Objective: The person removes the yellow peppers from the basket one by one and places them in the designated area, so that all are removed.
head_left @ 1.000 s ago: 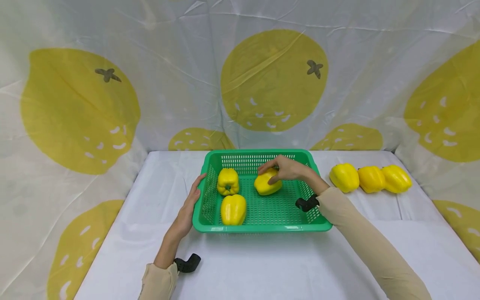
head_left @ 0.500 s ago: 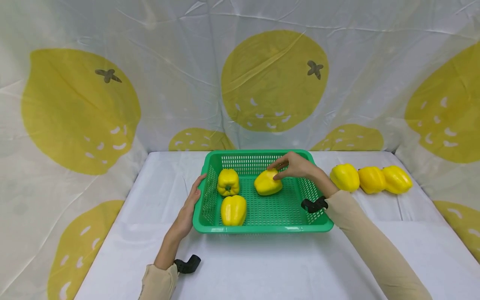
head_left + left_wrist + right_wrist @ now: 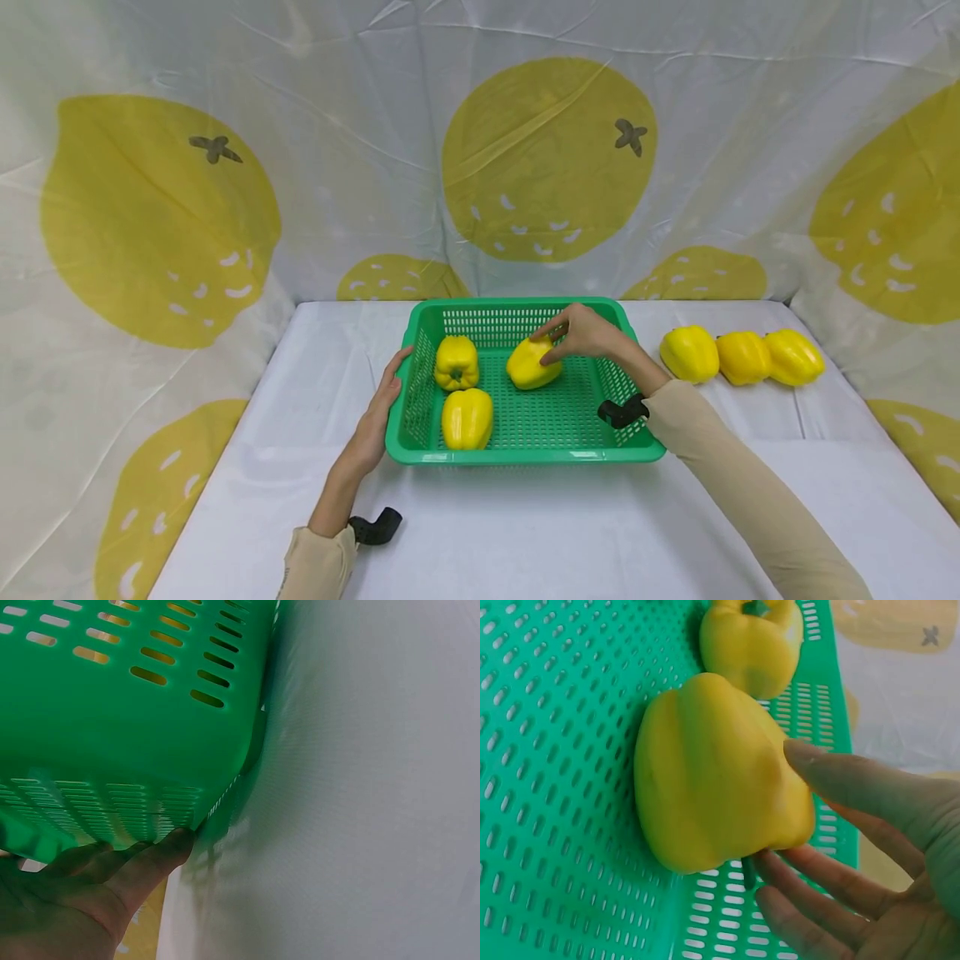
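Observation:
A green plastic basket (image 3: 525, 457) with slotted walls stands on the white-covered table. Its left side has my left hand (image 3: 372, 425) resting on it from outside; in the left wrist view the straight fingers (image 3: 142, 870) lie along the slotted wall. Inside, my right hand (image 3: 592, 335) pinches a yellow bell pepper (image 3: 531, 367) by its stem end. The right wrist view shows the thumb (image 3: 855, 776) on this pepper's side and the other fingers beside its green stem. Two more yellow bell peppers, one behind (image 3: 457, 362) and one in front (image 3: 467, 419), sit at the basket's left.
Right of the basket, three yellow bell peppers (image 3: 744, 358) lie in a row on the table (image 3: 510, 533). A pale cloth printed with big yellow lemons (image 3: 547, 158) hangs at the back and both sides. Black camera mounts (image 3: 375, 527) sit on the wrists.
My right hand first loosened and drew a little to the right off the bell pepper, then came back onto it. The pepper has shifted slightly left. The left hand stays still.

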`<state>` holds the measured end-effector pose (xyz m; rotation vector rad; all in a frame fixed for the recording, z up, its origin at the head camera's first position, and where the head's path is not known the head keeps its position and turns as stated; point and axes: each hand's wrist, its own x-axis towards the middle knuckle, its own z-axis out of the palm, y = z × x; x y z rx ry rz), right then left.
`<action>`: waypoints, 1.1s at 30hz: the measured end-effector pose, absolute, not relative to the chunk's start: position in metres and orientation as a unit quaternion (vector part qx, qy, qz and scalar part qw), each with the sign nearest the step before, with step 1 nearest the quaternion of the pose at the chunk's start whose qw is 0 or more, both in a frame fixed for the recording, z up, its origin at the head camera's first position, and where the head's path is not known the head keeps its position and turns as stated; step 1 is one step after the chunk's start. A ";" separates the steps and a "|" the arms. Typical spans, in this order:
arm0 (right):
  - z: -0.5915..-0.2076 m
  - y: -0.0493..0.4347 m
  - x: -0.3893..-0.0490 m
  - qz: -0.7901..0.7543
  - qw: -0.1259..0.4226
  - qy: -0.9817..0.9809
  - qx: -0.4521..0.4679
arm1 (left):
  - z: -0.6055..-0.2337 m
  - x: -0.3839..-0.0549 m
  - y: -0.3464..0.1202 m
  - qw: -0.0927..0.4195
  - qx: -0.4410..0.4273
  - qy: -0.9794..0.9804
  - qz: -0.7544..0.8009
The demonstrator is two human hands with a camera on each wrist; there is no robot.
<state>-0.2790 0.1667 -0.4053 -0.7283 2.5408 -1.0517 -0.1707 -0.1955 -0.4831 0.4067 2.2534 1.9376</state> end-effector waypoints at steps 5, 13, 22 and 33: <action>-0.407 0.163 -0.281 -0.360 0.143 0.885 -0.260 | -0.483 -0.170 -0.196 0.072 0.136 0.752 0.642; -0.407 0.163 -0.285 -0.365 0.158 0.877 -0.270 | -0.482 -0.171 -0.195 0.069 0.132 0.753 0.641; -0.407 0.163 -0.292 -0.372 0.176 0.857 -0.310 | -0.481 -0.170 -0.195 0.072 0.134 0.750 0.644; -0.409 0.160 -0.297 -0.400 0.223 0.825 -0.331 | -0.482 -0.170 -0.196 0.073 0.137 0.749 0.644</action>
